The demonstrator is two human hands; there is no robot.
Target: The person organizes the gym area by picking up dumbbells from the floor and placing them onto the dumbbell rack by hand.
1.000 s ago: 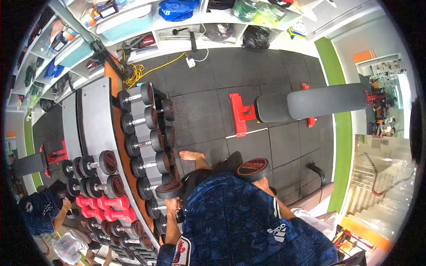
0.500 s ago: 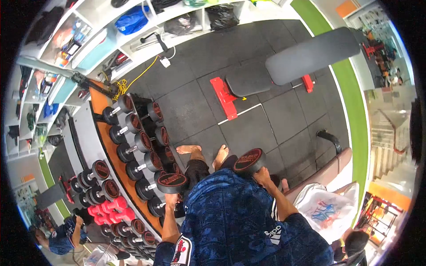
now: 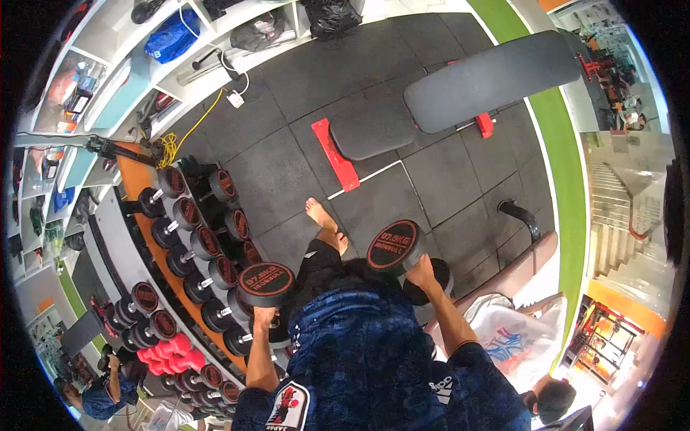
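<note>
My left hand (image 3: 264, 317) is closed round the handle of a black dumbbell (image 3: 266, 284) with orange lettering that reads 07.5KG. It is held in front of my left side, close to the dumbbell rack. My right hand (image 3: 422, 273) grips a matching dumbbell (image 3: 395, 248), its lettered end facing up and its other end partly behind my wrist. Both weights are off the rack, with my forearms stretched forward from my body. My bare feet (image 3: 322, 215) show between the two dumbbells, on the dark floor.
A rack (image 3: 147, 241) of several dumbbells runs along my left, beside a mirror. Ahead stands a black bench (image 3: 374, 133) with a red frame. A yellow cable (image 3: 169, 151) lies by the shelves. At right are a white bag (image 3: 514, 337) and another person's head (image 3: 555, 399).
The rack and bench have shifted left in view, and my feet have changed position. Both dumbbells remain in my hands, their lettered ends now more readable.
</note>
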